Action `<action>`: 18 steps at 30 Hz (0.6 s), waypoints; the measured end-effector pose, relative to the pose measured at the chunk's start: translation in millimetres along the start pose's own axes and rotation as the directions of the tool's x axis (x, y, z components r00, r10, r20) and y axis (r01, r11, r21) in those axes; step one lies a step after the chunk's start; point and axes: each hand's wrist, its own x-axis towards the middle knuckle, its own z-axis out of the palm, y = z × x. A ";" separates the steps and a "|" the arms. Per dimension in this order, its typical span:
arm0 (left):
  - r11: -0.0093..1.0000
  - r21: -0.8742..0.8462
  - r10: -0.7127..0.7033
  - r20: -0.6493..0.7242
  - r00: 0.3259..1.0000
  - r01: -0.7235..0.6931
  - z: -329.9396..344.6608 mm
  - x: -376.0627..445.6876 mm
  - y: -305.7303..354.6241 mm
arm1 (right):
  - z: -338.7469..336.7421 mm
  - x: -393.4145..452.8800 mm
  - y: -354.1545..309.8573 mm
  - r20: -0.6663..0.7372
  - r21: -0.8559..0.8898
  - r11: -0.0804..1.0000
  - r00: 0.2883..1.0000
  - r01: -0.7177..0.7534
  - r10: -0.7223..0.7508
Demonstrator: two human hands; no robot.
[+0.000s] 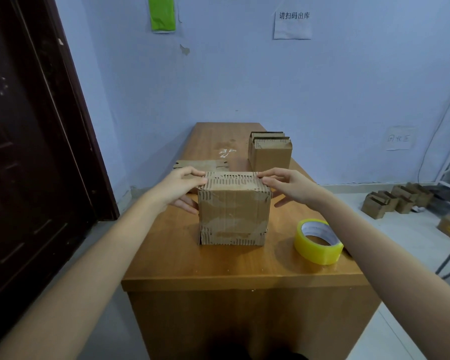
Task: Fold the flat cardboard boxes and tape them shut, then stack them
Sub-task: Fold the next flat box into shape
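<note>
While both arms reach fwd over the table (218, 268), L hand (178, 185) and R hand (289, 185) pinch top corners of worn box (233, 211), thumb + forefinger closed on cardboard, other fingers splayed. Box upright mid-table; tape roll (318, 241) near R side.

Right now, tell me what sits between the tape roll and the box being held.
Nothing: in the head view, only bare tabletop separates the yellow tape roll from the worn box that both hands hold.

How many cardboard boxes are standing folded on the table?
2. The worn box stands near the front between both hands; the second box stands farther back on the right. A flat cardboard piece lies behind, unfolded.
</note>
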 end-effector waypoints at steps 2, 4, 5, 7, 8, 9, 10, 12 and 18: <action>0.999 0.031 -0.014 -0.020 1.000 0.014 2.8 2.4 5.3 | 1.4 4.4 -9.5 -0.038 -0.066 0.998 0.999 -0.024 0.021; 0.994 0.112 -0.004 -0.040 0.999 0.009 5.1 5.7 10.1 | 4.7 10.6 -18.8 -0.067 -0.141 0.989 0.997 -0.051 0.042; 0.988 0.152 0.002 -0.045 0.999 0.005 5.1 7.5 12.2 | 6.5 14.5 -21.6 -0.076 -0.183 0.981 0.996 -0.058 0.044; 0.982 0.190 -0.006 -0.048 0.999 0.015 3.7 10.1 14.9 | 8.7 19.9 -23.0 -0.095 -0.203 0.977 0.994 -0.068 0.049; 0.981 0.193 -0.017 -0.047 0.999 0.025 3.1 10.3 15.7 | 8.4 20.3 -22.5 -0.102 -0.178 0.981 0.993 -0.073 0.055; 0.981 0.189 -0.027 -0.048 0.998 0.035 2.6 10.3 16.2 | 7.2 19.6 -21.5 -0.102 -0.143 0.987 0.993 -0.074 0.060; 0.982 0.184 -0.035 -0.051 0.998 0.044 2.3 10.5 16.2 | 5.5 18.8 -20.1 -0.099 -0.111 0.991 0.993 -0.073 0.062; 0.984 0.170 -0.045 -0.059 0.997 0.054 1.8 11.3 15.3 | 2.5 17.3 -15.9 -0.086 -0.047 0.996 0.994 -0.078 0.074; 0.970 0.047 -0.239 -0.041 0.970 0.240 -0.8 11.0 21.4 | -2.6 14.2 -13.1 -0.042 0.158 0.951 0.960 -0.266 0.276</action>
